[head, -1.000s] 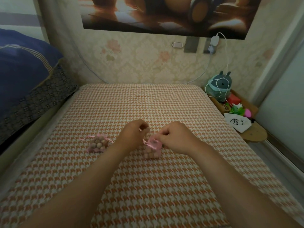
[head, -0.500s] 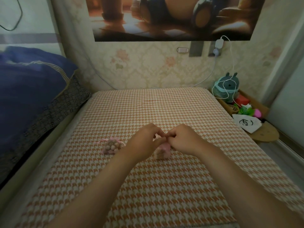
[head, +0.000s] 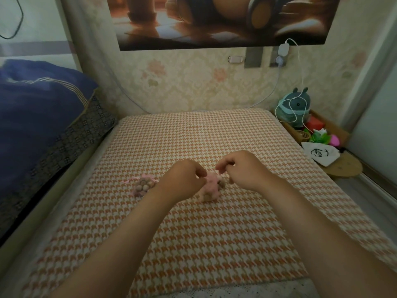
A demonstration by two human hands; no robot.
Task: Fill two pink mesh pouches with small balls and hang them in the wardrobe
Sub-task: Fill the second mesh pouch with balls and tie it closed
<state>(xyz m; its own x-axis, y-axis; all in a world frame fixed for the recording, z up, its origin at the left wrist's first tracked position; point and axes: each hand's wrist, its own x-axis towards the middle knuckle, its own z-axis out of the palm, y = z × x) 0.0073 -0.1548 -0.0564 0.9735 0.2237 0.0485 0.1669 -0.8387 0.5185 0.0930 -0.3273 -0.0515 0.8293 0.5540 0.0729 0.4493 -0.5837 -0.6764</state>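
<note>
Dim, warm indoor light; motion blur softens the centre, wide-angle edges bend.

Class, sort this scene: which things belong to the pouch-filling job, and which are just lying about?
Job: left hand; right hand; pink pouch between them; ball-filled pouch on its left.

Lying about: blue quilt; plush toy; white bag; charger; poster.

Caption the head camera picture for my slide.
Left hand and right hand, fingers curled, over a ball-filled pink pouch on a checked bed cover; second filled pouch alongside.
</note>
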